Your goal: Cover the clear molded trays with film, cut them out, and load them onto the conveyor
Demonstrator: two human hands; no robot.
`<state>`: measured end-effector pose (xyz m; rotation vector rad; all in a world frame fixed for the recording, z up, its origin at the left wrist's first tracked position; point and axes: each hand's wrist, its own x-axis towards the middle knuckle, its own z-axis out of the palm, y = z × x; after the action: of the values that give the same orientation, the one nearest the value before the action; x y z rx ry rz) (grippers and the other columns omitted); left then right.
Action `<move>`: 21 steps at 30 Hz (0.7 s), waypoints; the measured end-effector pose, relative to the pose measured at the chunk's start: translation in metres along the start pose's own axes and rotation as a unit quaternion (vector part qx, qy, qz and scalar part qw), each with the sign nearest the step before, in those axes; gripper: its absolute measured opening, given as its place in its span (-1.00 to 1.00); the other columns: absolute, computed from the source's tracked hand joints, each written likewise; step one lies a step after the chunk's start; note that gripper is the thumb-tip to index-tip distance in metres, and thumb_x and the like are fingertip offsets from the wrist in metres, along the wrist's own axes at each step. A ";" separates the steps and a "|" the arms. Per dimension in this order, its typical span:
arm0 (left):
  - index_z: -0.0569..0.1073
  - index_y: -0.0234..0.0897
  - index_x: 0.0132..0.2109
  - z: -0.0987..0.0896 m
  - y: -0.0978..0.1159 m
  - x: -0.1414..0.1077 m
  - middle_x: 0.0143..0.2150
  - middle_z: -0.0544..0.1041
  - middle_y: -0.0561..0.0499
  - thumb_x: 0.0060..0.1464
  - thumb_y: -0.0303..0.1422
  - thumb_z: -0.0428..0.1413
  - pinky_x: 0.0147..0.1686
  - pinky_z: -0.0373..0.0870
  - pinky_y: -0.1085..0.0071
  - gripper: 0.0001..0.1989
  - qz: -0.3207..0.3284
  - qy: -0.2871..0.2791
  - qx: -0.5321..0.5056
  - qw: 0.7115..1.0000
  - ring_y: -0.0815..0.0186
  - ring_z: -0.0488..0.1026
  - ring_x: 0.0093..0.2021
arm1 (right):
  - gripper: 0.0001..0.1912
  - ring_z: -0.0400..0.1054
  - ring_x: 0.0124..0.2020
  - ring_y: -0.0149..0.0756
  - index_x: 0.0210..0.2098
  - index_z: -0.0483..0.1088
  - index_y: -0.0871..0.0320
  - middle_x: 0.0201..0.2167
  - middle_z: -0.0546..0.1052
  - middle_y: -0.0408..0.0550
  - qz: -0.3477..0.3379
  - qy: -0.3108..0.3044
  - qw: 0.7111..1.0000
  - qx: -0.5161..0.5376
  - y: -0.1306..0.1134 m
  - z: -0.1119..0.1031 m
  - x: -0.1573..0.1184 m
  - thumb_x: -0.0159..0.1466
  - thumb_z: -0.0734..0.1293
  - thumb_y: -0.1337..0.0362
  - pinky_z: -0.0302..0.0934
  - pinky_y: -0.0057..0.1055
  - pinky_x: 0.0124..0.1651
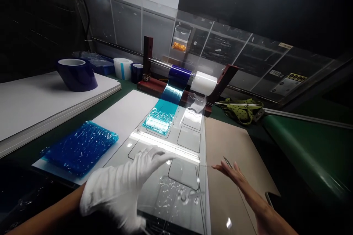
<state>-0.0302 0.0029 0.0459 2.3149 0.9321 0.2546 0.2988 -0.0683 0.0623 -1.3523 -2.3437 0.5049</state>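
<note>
My left hand [124, 183], in a white glove, hovers over the clear sheet with outlined rectangles [190, 139], its fingers reaching right. My bare right hand [234, 176] is over the right side, above brown board [228, 147]. A thin, pointed metal tool [227, 162] shows at its fingers; the grip is partly hidden. Between the hands, a thin clear edge is faintly visible; whether the left hand pinches it is unclear. A clear wrinkled film piece [171, 194] lies near the front. Blue film [160, 117] from a roll covers an upper rectangle.
A wooden stand [226, 80] holds a blue roll [179, 73] and a white roll [205, 82]. Blue film pieces [82, 147] lie left. A large tape roll [77, 75] sits on stacked white sheets [35, 99]. A green pouch [244, 108] is back right.
</note>
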 end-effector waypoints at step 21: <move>-0.26 -0.21 0.36 0.095 -0.009 0.048 0.17 0.19 -0.32 -0.29 0.16 0.14 -0.04 0.35 -0.20 0.19 -0.174 0.334 0.137 0.916 -0.27 0.32 0.08 | 0.20 -0.03 0.32 0.17 0.37 -0.47 0.12 0.27 0.15 0.25 0.269 0.099 0.956 -0.059 0.203 0.021 0.058 0.07 0.38 -0.12 -0.40 0.34 0.24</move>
<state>0.0369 -0.0051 -0.0367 2.2732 1.7921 0.8400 0.4106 0.0753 -0.0462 -2.0084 -1.8559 0.3571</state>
